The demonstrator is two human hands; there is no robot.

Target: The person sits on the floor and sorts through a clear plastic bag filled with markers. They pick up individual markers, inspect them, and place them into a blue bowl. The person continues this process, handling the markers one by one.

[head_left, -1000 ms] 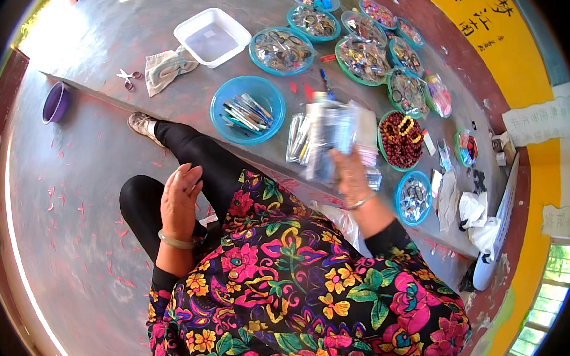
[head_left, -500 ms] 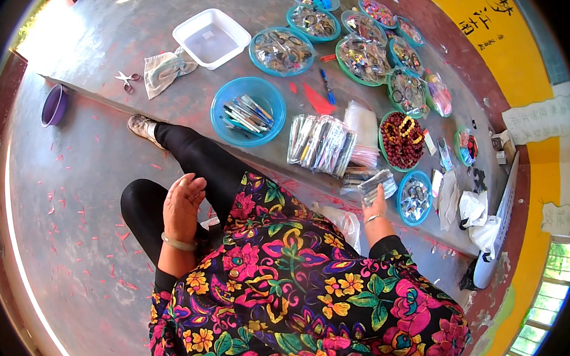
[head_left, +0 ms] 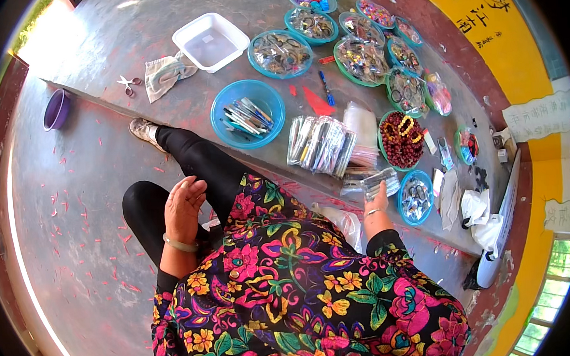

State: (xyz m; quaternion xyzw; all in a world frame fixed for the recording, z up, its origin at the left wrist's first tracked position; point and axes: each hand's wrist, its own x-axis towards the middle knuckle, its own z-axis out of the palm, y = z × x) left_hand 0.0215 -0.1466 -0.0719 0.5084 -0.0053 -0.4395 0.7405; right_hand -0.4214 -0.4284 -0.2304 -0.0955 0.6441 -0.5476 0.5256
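Clear packets (head_left: 380, 184) lie on the ledge (head_left: 182, 102) under the right hand (head_left: 379, 201), whose fingers press them, just beside the sleeve bundle (head_left: 321, 144); left hand (head_left: 184, 207) rests loosely open, empty, on the knee.

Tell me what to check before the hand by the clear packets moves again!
1. Right hand on the small clear packet: ok, its fingers touch it.
2. Grip firm: cannot tell, the fingers are partly hidden.
3. Left hand out of the way: ok, it rests on the knee, holding nothing.
4. Row of clear packets within reach: ok, just beyond the hand.
5. Blue bowl of pens steady: ok, flat on the ledge.
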